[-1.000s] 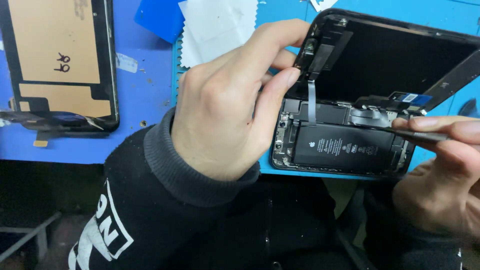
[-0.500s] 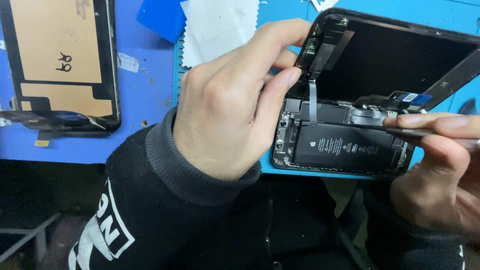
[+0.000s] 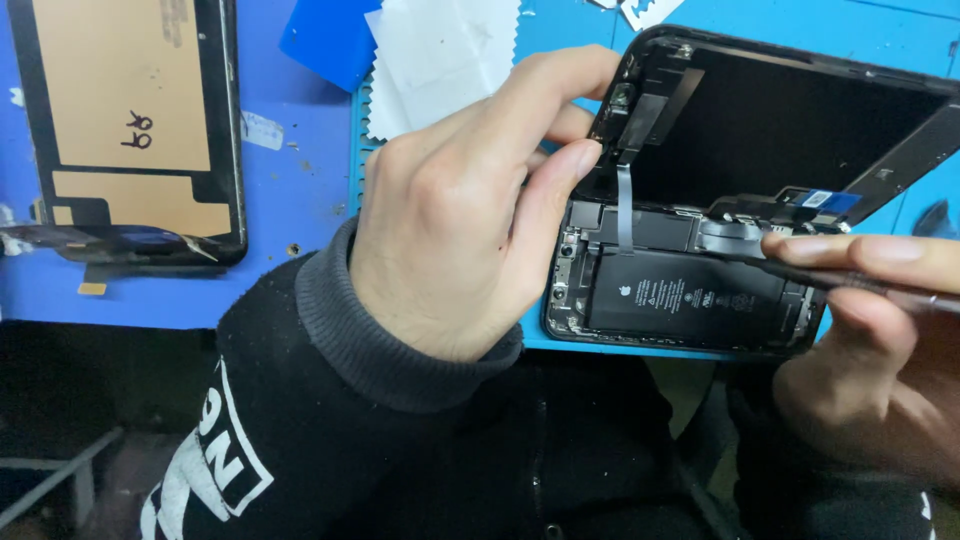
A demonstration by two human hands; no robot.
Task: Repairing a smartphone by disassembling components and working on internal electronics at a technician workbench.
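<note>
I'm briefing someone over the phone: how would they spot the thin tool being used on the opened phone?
Find the opened phone on the blue mat, its screen lifted up behind. The right hand reaches in from the right edge, holding a thin dark tool over the phone's insides. It is the only slim rod there, unlike the flat parts around it.

A single head-worn camera looks steeply down and forward from just above the person's chest, very close to the work. The blue worktop [image 3: 300, 250] fills the upper half, its near edge running across mid-frame. The opened phone [image 3: 690, 290] sits at 2 o'clock, the left hand [image 3: 460, 230] near centre, the right hand [image 3: 870, 340] at 4 o'clock.
</note>
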